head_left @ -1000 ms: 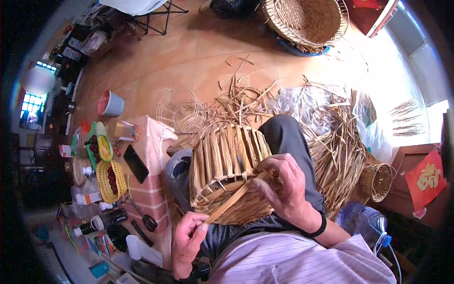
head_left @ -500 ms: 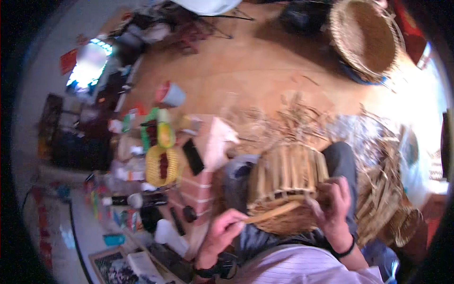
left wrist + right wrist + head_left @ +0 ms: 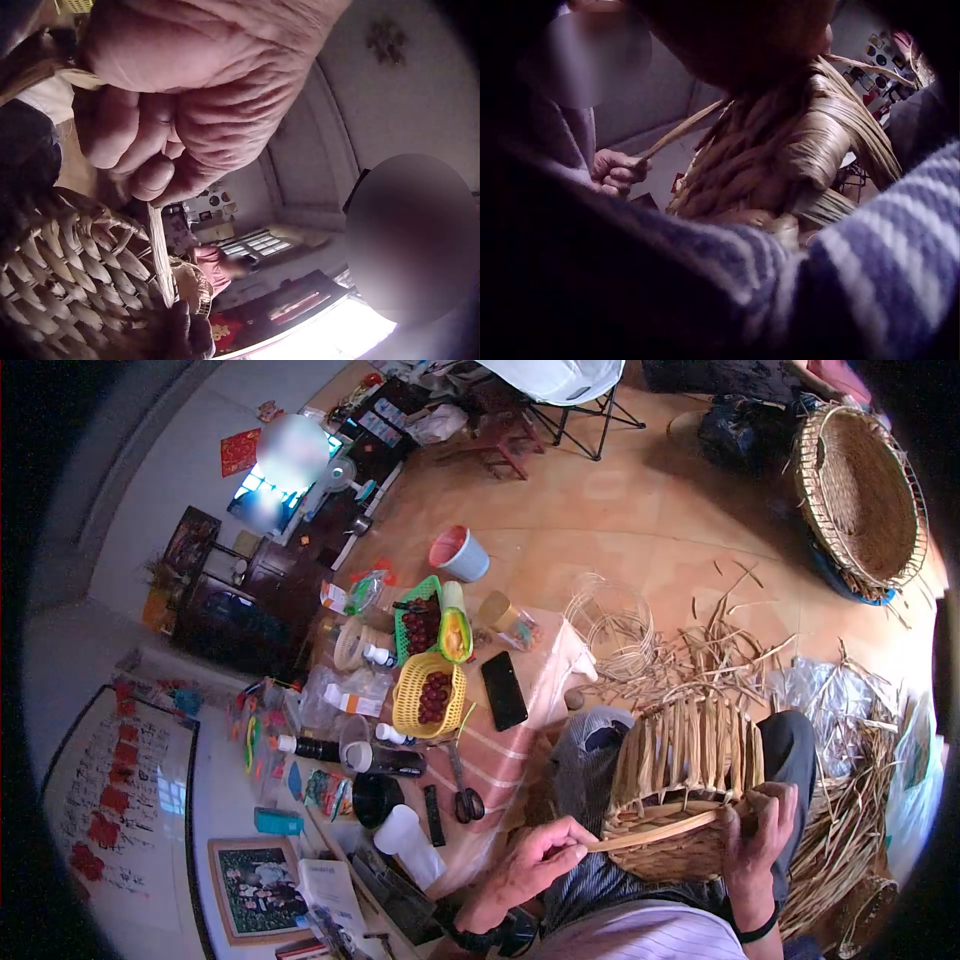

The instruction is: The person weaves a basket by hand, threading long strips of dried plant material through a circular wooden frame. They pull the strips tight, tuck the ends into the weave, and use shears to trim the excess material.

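Note:
A partly woven basket (image 3: pixel 660 860) of dried plant strips rests on the person's lap, its upright strips standing on the far side. A flat tan strip (image 3: pixel 655 833) runs taut across its near face, between the two hands. My left hand (image 3: pixel 530 865) pinches the strip's left end between thumb and fingers, left of the basket. At the basket's right edge, my right hand (image 3: pixel 760 845) grips the weave where the strip meets it. The left wrist view shows the strip (image 3: pixel 160 255) leaving the fingertips beside the woven wall (image 3: pixel 75 277). In the right wrist view, my right fingers are mostly hidden in shadow.
Left, a cloth-covered table (image 3: pixel 500 760) bears a phone (image 3: pixel 504 690), scissors (image 3: pixel 465 795), a yellow basket (image 3: pixel 430 695) of dark red fruit and a cut papaya (image 3: pixel 456 635). Loose dried strips (image 3: pixel 840 840) lie at right. A large woven basket (image 3: pixel 865 500) stands at the far right.
The head view has swung left, so the lap and table appear farther right. Between the hands, the strip shows longer and lies flatter, with the left hand farther out from the basket.

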A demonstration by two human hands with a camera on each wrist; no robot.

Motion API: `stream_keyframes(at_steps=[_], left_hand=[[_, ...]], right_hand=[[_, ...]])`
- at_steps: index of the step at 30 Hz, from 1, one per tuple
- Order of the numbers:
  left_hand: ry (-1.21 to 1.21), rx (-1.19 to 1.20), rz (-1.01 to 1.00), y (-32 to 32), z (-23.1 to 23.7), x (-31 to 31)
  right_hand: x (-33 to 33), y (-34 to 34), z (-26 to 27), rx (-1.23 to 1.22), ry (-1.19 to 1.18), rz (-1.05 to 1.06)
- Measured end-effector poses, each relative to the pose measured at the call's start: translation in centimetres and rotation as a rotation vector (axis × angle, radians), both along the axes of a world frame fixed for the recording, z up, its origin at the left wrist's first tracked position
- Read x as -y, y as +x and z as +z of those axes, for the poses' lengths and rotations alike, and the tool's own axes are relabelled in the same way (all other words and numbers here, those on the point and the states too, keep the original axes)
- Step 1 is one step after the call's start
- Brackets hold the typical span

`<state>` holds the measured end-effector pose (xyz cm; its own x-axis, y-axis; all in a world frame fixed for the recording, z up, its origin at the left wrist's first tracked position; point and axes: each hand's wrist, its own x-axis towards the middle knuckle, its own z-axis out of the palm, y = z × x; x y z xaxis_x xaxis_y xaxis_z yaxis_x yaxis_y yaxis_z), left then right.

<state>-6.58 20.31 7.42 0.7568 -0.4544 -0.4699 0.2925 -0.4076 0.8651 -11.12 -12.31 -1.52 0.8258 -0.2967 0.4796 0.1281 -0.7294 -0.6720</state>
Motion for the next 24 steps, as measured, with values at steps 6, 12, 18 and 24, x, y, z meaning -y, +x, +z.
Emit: stream_keyframes(at_steps=[6,12,18,24], left_hand=[[-0.005,-0.067,-0.025,0.1,1.2,-0.3],[-0.109,-0.038,-0.014,0.0,0.6,-0.6],[-0.122,-0.199,0.099,2.5,-2.5,-0.4],[-0.177,0.006,0.121,2.0,-5.0,0.2]], right_hand=[[-0.6,0.3,0.6,-0.078,0.030,-0.048],[0.0,0.4,0.9,-0.131,0.081,0.014],[1.2,0.4,-0.5,-0.159,0.325,0.023],[0.5,0.7,-0.4,-0.110,0.556,-0.009]])
